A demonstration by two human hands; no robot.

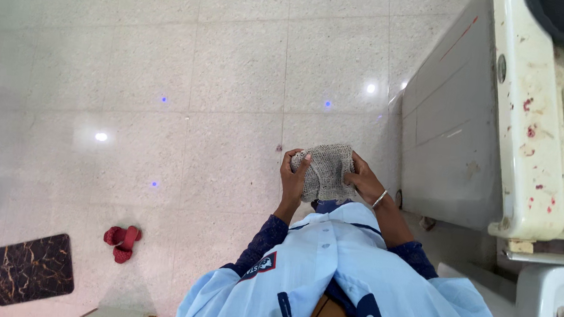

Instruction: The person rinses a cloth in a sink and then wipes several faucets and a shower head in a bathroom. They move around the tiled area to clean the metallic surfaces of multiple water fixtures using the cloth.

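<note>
A grey, coarse-woven cloth (326,170) is held in front of my chest by both hands. My left hand (292,177) grips its left edge with fingers curled over the fabric. My right hand (363,181), with a thin bangle at the wrist, pinches the right edge. The cloth hangs slightly crumpled between them, above the speckled tile floor (235,70). My light blue shirt with dark trim fills the lower middle of the view.
A stained white washing machine (516,127) with red spots stands at the right, a dark tub at its top corner. A white bin (559,313) with a rag sits at lower right. A red cloth (122,241) and a dark marbled tile (33,268) lie at lower left.
</note>
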